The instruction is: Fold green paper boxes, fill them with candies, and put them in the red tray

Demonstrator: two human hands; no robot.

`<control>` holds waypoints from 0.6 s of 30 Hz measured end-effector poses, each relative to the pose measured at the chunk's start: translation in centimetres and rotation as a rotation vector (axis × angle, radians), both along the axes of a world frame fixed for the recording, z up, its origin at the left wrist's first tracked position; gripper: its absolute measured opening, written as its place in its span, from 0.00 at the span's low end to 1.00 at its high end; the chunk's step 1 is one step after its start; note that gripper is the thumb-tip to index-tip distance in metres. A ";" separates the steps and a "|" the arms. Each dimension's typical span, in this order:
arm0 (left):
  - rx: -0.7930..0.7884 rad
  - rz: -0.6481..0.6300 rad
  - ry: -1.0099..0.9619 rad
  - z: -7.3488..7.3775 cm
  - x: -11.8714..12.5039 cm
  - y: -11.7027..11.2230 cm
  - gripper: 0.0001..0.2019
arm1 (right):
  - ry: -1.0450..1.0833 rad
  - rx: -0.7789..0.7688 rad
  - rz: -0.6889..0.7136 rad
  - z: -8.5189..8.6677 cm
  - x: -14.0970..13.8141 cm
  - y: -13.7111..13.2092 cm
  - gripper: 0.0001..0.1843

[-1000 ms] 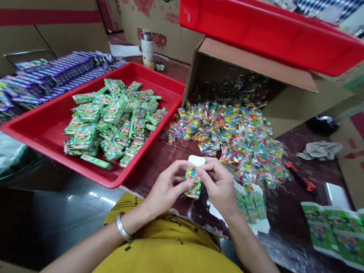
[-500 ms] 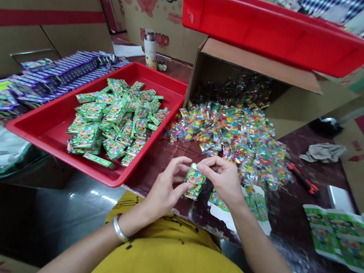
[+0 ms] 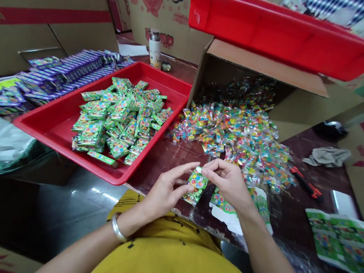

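Observation:
A small green printed candy box (image 3: 196,186) stands between my hands near the table's front edge. My left hand (image 3: 170,189) grips its left side, thumb across the front and fingers behind. At its top, my right hand (image 3: 225,182) pinches the white end flap between thumb and fingers. Flat, unfolded green cartons (image 3: 225,203) lie on the table under my right wrist. Beyond my hands spreads a heap of clear-wrapped colourful candies (image 3: 236,133), spilling from a cardboard box (image 3: 266,67) on its side. What is inside the small box is hidden.
Left of my hands, a red tray (image 3: 50,129) holds many filled-looking green boxes (image 3: 120,114). Stacks of purple boxes (image 3: 72,69) lie beyond it. At right are a red-black cutter (image 3: 306,184), a cloth (image 3: 327,156) and flat green cartons (image 3: 343,243). Another red tray (image 3: 284,33) rests above the carton.
The view has shifted slightly. Both hands stay at the small box, my right fingers still at its top flap, and the box leans a little more.

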State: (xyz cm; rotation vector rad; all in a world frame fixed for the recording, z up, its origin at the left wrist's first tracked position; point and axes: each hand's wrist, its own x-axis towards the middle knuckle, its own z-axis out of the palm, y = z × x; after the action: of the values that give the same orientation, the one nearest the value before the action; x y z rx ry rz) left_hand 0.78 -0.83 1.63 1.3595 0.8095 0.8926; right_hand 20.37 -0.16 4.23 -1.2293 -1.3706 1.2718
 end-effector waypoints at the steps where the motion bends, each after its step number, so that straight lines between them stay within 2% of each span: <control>1: -0.001 -0.012 0.004 0.0 -0.1 0.1 0.27 | -0.007 -0.015 0.003 0.0 0.1 0.1 0.10; 4: -0.024 -0.024 0.018 0.1 -0.3 0.3 0.27 | -0.051 0.038 0.010 0.0 0.1 0.2 0.12; 8: -0.064 -0.004 0.004 0.3 -0.4 0.2 0.23 | -0.170 0.170 0.030 0.1 -0.5 -0.9 0.11; 10: -0.065 0.021 -0.029 0.3 -0.3 -0.1 0.20 | -0.194 0.134 0.051 0.0 -0.8 -1.6 0.09; 12: -0.032 0.074 -0.033 0.5 -0.6 0.0 0.19 | -0.181 0.047 0.118 -0.2 -1.0 -2.3 0.17; 14: 0.075 0.183 0.034 0.9 -1.9 0.9 0.18 | -0.154 0.000 0.175 -0.4 -0.9 -2.6 0.32; 15: 0.167 0.267 0.106 1.3 -3.2 1.7 0.17 | -0.139 0.016 0.153 -0.5 -0.6 -2.6 0.36; 16: 0.278 0.371 0.206 1.8 -5.0 2.7 0.17 | -0.126 0.050 0.092 -0.6 -0.1 -2.5 0.39; 18: 0.511 0.621 0.476 3.2 -9.8 4.7 0.17 | -0.122 0.119 -0.122 -0.7 1.4 -2.0 0.37</control>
State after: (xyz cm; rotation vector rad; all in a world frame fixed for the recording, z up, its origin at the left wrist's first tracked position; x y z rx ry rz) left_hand -8.98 3.83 4.86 1.8438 1.4922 1.3397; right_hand 21.72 -2.17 3.49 -1.3039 -1.4141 1.0309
